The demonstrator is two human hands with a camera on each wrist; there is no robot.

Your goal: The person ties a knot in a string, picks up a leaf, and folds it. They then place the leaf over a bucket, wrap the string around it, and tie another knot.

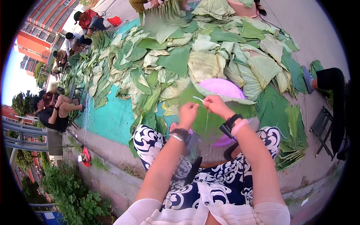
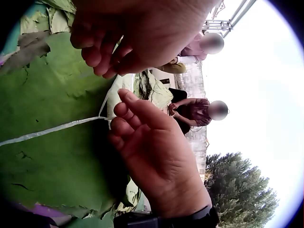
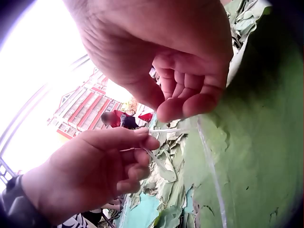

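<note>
A bundle of large green lotus-like leaves (image 1: 210,129) lies over the lap, between the knees. A thin white plastic strip (image 3: 212,171) runs across its top and rises to the hands. My left hand (image 1: 188,114) pinches one part of the strip between thumb and forefinger, clearest in the right wrist view. Just beside it, my right hand (image 1: 217,105) pinches another part with curled fingers, and a short pale end pokes out past them in the head view. Both hands are close together over the bundle. Beneath and behind the leaves shows a purple basin (image 1: 222,87).
Piles of green and dried leaves (image 1: 174,62) spread over a teal ground sheet (image 1: 112,116) ahead. Several people sit along the left, one in black (image 1: 50,116). At right, a person's dark-clad leg (image 1: 330,82) and a folding stool (image 1: 322,131) stand close by.
</note>
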